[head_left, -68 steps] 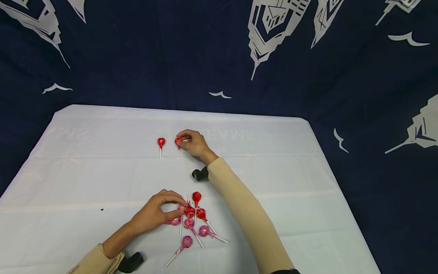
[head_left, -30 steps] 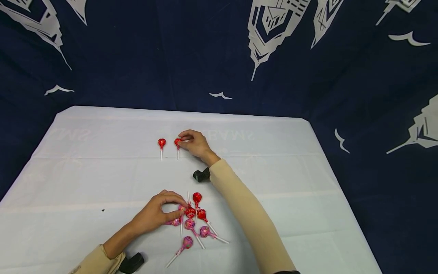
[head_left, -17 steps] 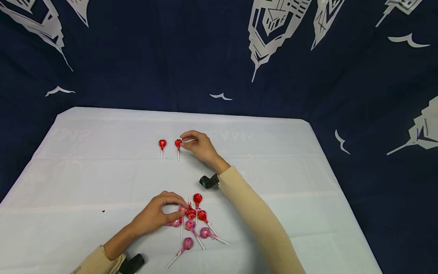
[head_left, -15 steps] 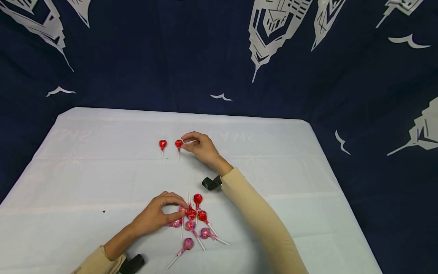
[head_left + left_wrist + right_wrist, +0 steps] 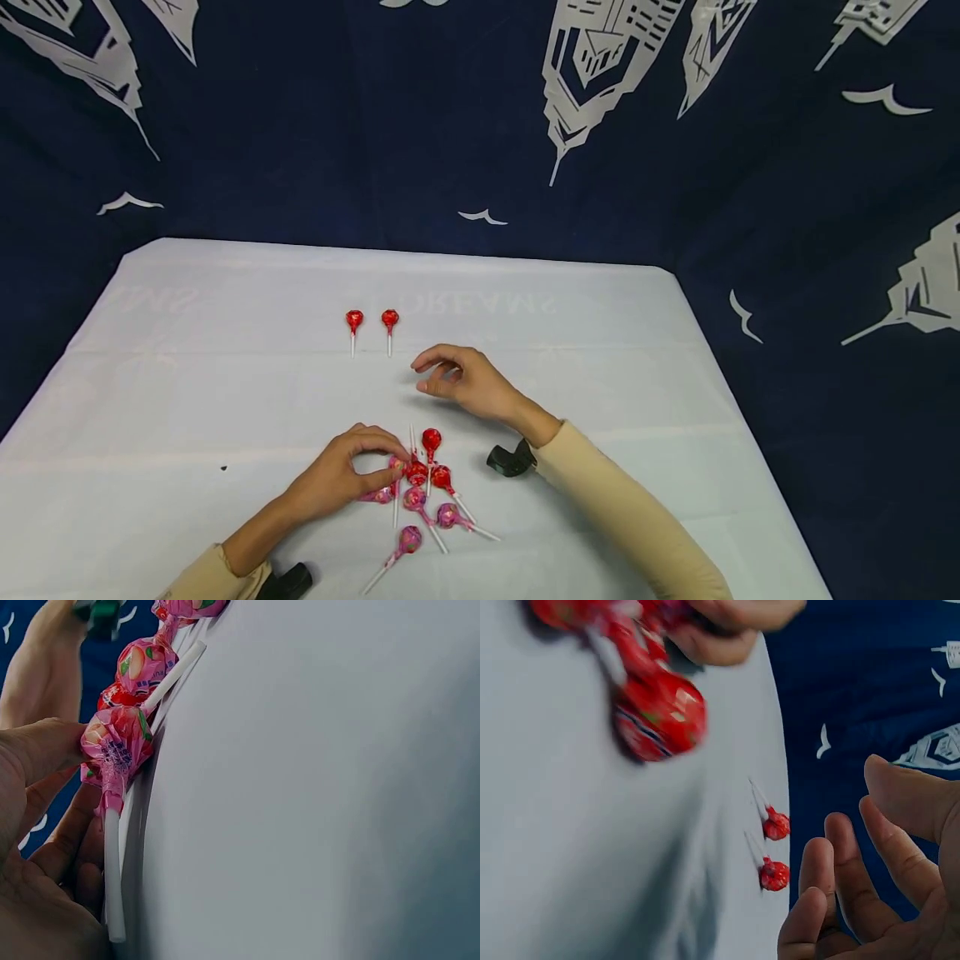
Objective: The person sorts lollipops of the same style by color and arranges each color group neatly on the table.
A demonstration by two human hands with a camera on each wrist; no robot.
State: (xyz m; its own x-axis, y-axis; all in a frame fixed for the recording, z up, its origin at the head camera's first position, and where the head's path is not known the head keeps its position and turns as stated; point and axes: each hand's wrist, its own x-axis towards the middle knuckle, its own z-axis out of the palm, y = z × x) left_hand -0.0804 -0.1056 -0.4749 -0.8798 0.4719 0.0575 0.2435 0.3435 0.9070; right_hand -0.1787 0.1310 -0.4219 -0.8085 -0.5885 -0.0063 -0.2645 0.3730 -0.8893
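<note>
Two red lollipops (image 5: pixel 354 320) (image 5: pixel 389 319) lie side by side on the white tablecloth (image 5: pixel 187 375), sticks pointing toward me. My right hand (image 5: pixel 431 375) hovers just right of and nearer than them, fingers loosely curled and empty; the right wrist view shows the same pair (image 5: pixel 775 850) beyond its fingers (image 5: pixel 832 892). Closer in lies a pile of several red and pink lollipops (image 5: pixel 427 492). My left hand (image 5: pixel 390 468) rests at the pile's left edge, thumb and fingers pinching a pink lollipop (image 5: pixel 120 742) by its wrapped head.
A dark blue cloth with white printed shapes (image 5: pixel 600 100) hangs behind and around the table. Black wrist camera mounts show at my right wrist (image 5: pixel 510 460) and left wrist (image 5: pixel 288 581). A small dark speck (image 5: pixel 222 467) lies at the left.
My right hand let go of the second red lollipop and drew back toward me and the pile, empty. The left hand stayed on the pile.
</note>
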